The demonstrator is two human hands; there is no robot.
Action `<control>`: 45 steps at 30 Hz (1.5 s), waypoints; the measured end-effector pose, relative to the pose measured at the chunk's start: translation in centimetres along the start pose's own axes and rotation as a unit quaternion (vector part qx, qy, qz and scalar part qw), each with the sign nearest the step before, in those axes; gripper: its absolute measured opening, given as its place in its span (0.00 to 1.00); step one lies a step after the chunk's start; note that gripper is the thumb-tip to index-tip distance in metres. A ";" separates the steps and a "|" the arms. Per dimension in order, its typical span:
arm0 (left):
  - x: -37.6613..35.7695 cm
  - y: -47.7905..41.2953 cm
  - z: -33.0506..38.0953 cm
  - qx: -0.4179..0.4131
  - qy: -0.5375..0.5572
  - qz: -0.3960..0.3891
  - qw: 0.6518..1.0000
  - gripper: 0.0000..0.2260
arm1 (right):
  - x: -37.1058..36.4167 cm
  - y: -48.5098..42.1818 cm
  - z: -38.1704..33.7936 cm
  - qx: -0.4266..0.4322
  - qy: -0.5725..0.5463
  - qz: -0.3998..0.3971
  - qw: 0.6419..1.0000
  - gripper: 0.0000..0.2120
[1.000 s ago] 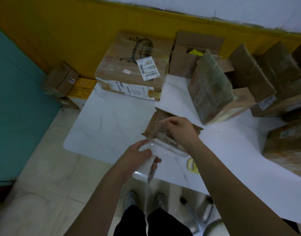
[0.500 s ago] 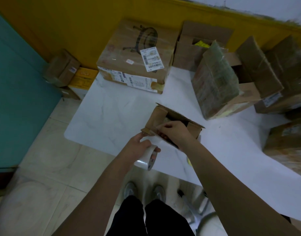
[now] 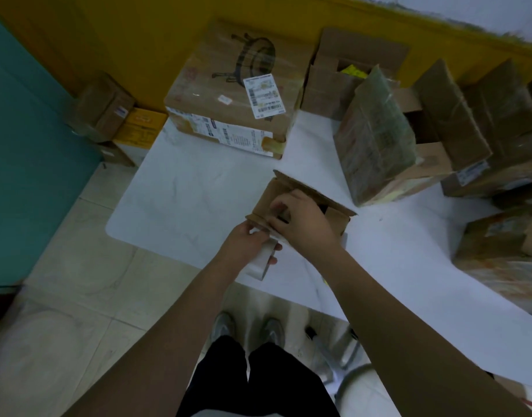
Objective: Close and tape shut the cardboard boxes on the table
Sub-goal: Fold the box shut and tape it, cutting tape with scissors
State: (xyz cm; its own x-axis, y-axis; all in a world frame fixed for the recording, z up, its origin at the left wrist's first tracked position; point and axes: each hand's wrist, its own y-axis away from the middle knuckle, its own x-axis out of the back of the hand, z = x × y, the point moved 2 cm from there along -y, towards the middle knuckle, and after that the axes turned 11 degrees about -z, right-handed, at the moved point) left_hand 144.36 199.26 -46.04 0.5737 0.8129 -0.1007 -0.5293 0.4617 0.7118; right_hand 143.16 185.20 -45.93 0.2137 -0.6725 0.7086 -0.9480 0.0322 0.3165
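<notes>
A packing room: labelled cardboard boxes (image 3: 228, 94) crowd a white table (image 3: 198, 200).

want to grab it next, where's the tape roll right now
Head view, near centre: the tape roll is gripped in the left hand over the white table's near edge, close beside the small open box under the right hand.

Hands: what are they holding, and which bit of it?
The left hand grips the tape roll round its rim. The right hand curls its fingers over the near top edge of the small box.
</notes>
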 end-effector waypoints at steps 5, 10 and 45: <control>-0.5 -0.9 1.0 -0.017 -0.065 0.002 0.998 0.09 | -0.5 -0.2 -1.3 0.003 0.038 -0.079 0.996 0.17; -0.6 -1.1 0.5 -0.043 0.039 -0.038 0.998 0.09 | 0.8 -2.2 -0.3 -0.054 0.117 -0.113 0.985 0.12; -6.0 -3.7 -0.6 -0.046 0.088 -0.092 0.991 0.11 | -6.5 8.6 11.7 -0.439 -0.071 0.084 0.892 0.18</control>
State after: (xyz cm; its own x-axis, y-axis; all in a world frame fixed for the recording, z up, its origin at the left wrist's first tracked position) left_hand 142.49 192.92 -48.50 0.5525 0.7573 -0.3482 -0.4852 0.6318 0.6044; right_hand 130.92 181.20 -55.15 -0.0043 -0.6887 0.7251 -0.4002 0.6656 0.6299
